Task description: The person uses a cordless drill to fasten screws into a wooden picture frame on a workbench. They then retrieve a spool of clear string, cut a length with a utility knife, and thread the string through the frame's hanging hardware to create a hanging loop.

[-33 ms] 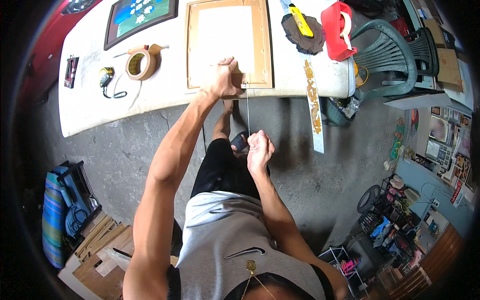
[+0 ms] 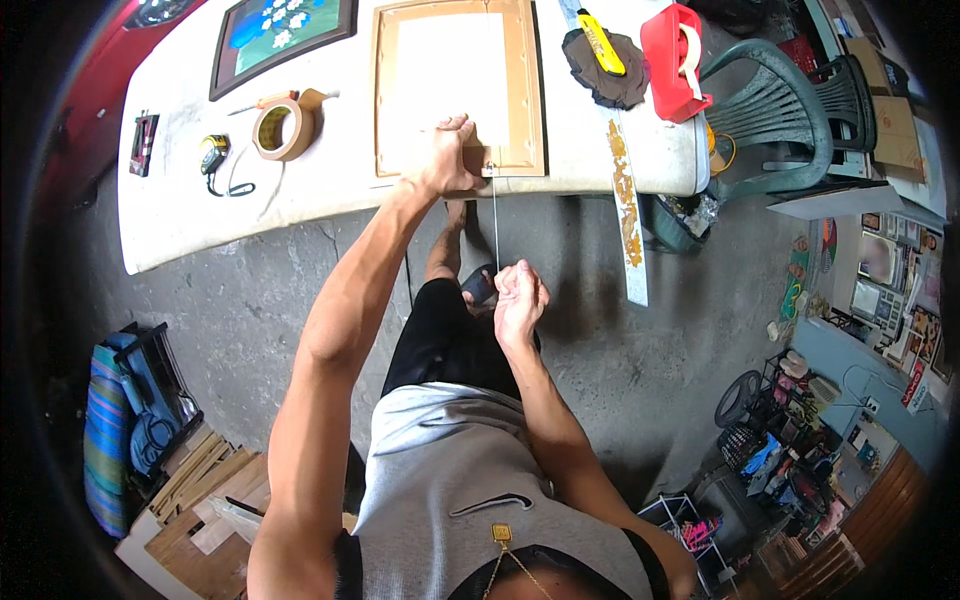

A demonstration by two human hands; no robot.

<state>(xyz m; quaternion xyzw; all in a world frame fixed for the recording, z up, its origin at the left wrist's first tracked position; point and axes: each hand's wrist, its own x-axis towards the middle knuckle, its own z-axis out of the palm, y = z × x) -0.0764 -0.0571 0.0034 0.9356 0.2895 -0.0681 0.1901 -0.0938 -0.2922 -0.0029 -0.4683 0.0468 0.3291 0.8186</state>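
Two bare hands are at work in the head view, which is all I have to go by. The left hand [image 2: 447,160] lies on the near edge of the frame [image 2: 384,100], thumb apart from the fingers, pressing down rather than pinching, I'd say. The frame is at top centre, back upward on the table [image 2: 575,150]. In mid-frame, the right hand [image 2: 521,300] is a fist closed round the cord [image 2: 497,230], which rises straight (taut, by the look of it) to a small fitting [image 2: 490,170] beside the left thumb.

As for progress, the cord already reaches the fitting and runs on up the frame's back; with its lower length in the fist, I judge this end not yet made fast.

Containers: at upper right, a red dispenser [image 2: 665,75] holds a tape roll [image 2: 691,50]. A green tub [image 2: 668,230], below the table's right corner, has clear plastic [image 2: 705,212] in it. Farther right, a cardboard box [image 2: 898,135] hides its contents.
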